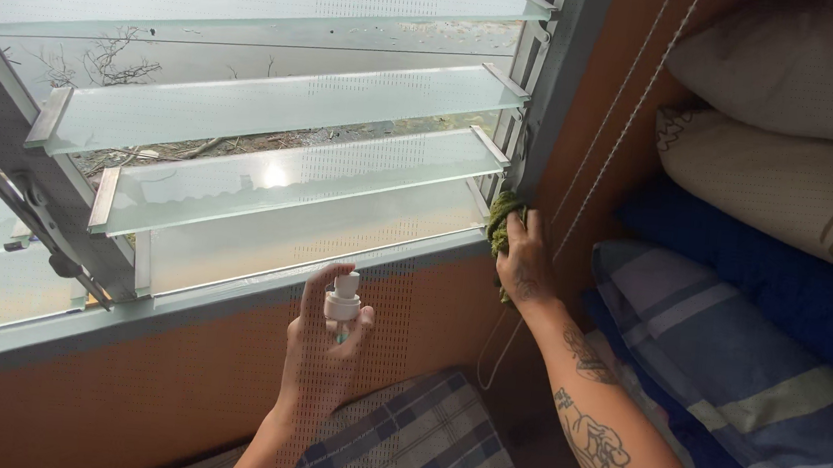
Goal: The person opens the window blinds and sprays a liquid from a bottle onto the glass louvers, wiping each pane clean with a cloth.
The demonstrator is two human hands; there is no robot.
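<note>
The right hand (525, 259) is pressing a crumpled green cloth (500, 216) against the grey metal window frame (548, 105), at the lower right corner of the window; its fingers are lying close together and curling over the cloth, so that most of the green fabric is showing just above and to the left of the fingertips, with a little of it hanging below the palm. The left hand (321, 351) is gripping a small spray bottle with a white nozzle (341, 306), its fingers wrapping around the body, so that only the white top and a sliver of the bottle are sticking out above the knuckles; the thumb is rising beside the nozzle on the left. Above the fingers of both hands, the frosted glass louvre slats (291, 178) are standing tilted open in a stack, the lowest slat sitting just above the grey sill (230, 293), which is running between the two hands. A thin white beaded blind cord (604, 160) is hanging just to the right of the right hand's fingers, along the orange wall (171, 393). Well to the right of those fingers, a pile of pillows (782, 186) is lying stacked, cream ones over a blue one and a striped blue one. Below the left hand's fingers, a blue checked cloth (427, 456) is lying spread.
</note>
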